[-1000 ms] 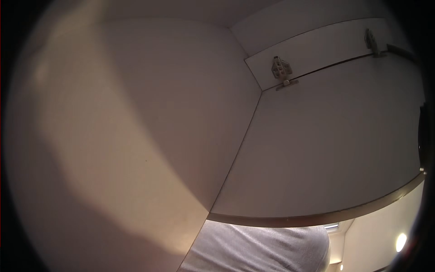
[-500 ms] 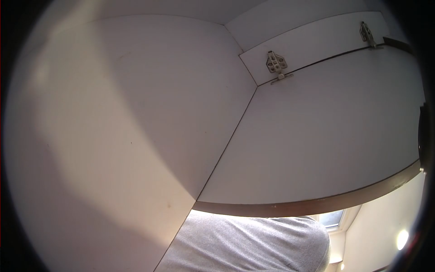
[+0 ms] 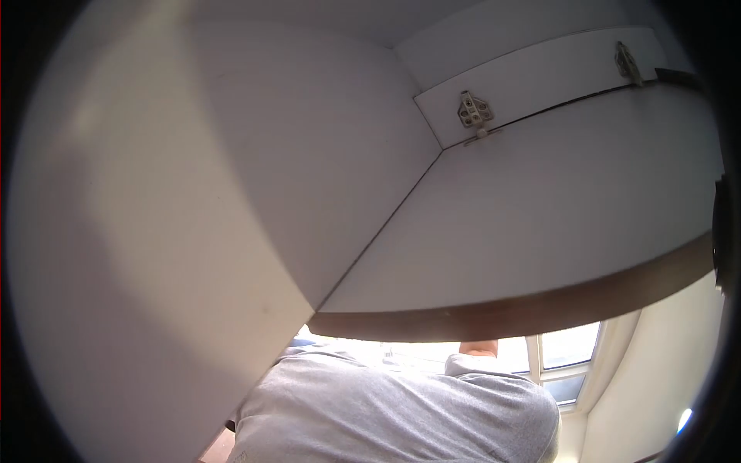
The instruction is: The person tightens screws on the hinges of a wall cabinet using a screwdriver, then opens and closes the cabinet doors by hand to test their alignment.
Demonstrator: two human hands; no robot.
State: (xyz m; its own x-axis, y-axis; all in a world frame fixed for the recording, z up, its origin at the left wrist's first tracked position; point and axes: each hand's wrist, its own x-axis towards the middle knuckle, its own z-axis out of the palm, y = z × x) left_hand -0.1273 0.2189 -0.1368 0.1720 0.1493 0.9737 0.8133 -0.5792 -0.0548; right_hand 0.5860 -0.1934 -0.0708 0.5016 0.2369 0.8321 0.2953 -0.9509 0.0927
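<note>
Neither my left hand nor my right hand shows in this view. A white cabinet panel [image 3: 147, 255] fills the left side, close to the camera. It meets a white hinged door [image 3: 525, 216] along a dark diagonal seam. Two metal hinges join the door to the strip above it: a nearer hinge [image 3: 474, 110] and a farther hinge [image 3: 627, 63]. Below the door's brown edge [image 3: 478, 318] is a body in a grey shirt [image 3: 401, 413]. Part of a bare arm [image 3: 479, 349] rises from its sleeve, the rest hidden behind the door. Whose body it is, I cannot tell.
A bright window [image 3: 571, 347] lies beyond the door at the lower right, next to a pale wall [image 3: 656, 363]. A dark object [image 3: 722, 231] sits at the right edge. A small reddish patch [image 3: 218, 447] shows at the lower left.
The door's brown edge sits higher in view, uncovering more of the grey shirt and window. A bare arm now shows below the edge. The hinges have shifted only slightly.
</note>
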